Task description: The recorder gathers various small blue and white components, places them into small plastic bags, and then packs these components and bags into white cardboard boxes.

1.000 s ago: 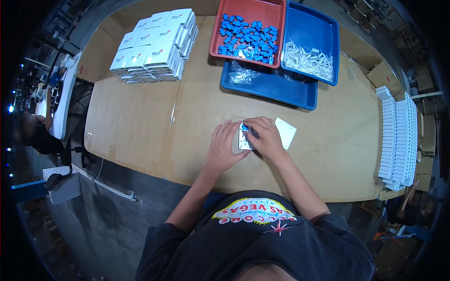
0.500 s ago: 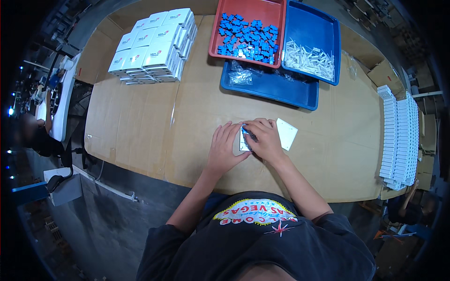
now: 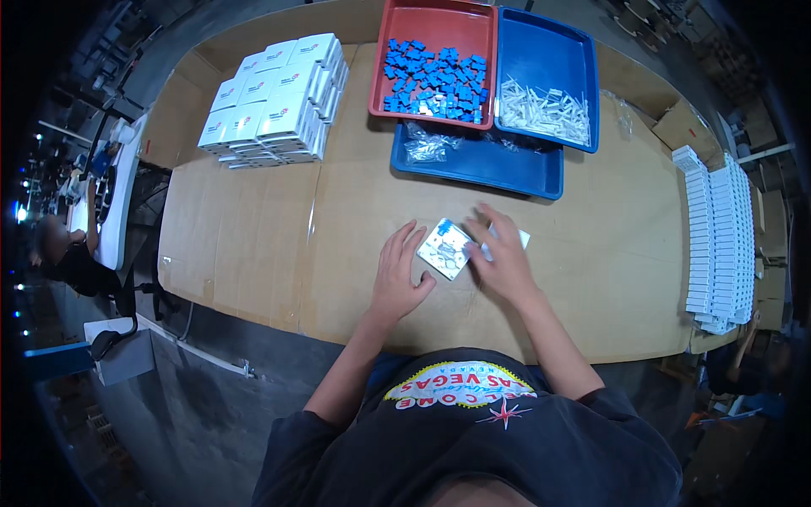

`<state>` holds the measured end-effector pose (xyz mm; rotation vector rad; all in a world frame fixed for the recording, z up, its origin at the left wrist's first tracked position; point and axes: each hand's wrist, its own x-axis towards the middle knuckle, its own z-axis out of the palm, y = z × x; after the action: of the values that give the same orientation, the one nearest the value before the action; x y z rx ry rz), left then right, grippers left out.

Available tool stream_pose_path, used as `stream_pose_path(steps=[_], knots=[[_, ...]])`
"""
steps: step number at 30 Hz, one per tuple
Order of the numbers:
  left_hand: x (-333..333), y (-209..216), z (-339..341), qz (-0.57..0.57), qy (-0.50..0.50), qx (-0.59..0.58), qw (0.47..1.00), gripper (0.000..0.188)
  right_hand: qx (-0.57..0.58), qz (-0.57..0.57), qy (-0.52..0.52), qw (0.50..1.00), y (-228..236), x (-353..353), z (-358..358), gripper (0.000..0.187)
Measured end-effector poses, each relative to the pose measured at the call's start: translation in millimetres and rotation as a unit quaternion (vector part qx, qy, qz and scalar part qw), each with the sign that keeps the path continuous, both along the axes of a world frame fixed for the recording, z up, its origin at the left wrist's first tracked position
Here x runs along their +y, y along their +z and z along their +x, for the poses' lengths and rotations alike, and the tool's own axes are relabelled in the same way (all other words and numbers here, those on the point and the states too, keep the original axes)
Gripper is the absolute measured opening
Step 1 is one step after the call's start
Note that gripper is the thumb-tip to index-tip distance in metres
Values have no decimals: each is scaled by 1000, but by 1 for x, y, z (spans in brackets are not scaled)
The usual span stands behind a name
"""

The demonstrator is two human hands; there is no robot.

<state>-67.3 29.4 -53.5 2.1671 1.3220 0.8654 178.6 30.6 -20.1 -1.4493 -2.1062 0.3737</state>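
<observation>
A small square white housing [image 3: 445, 256] with a blue part [image 3: 444, 227] in its far corner lies on the cardboard-covered table, its inner fittings facing up. My left hand [image 3: 397, 275] rests at the housing's left side, fingers and thumb apart. My right hand [image 3: 507, 264], slightly blurred, is at the housing's right side with its fingers spread; its thumb is near the housing's edge. Partly hidden behind the right hand is a flat white plate [image 3: 522, 240]. Neither hand grips anything that I can see.
Beyond my hands stand a red tray [image 3: 433, 24] of blue parts, a blue tray [image 3: 545, 51] of thin white pieces, and a lower blue tray [image 3: 507, 173] with clear plastic bags. White boxes [image 3: 283, 114] are stacked far left; white pieces [image 3: 710, 245] are stacked at the right edge.
My right hand has lifted off the housing and moved right, over the white plate. The housing is now uncovered and turned at an angle. My left hand's fingers have come away from it.
</observation>
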Motion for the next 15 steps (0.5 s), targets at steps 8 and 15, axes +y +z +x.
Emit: stream_pose_path(steps=[8, 15], knots=[[-6, 19, 9, 1, 5, 40, 999, 88, 31, -93, -70, 993, 0, -36, 57, 59], [-1, 9, 12, 36, 2, 37, 999, 89, 32, -89, -88, 992, 23, -40, 58, 41]])
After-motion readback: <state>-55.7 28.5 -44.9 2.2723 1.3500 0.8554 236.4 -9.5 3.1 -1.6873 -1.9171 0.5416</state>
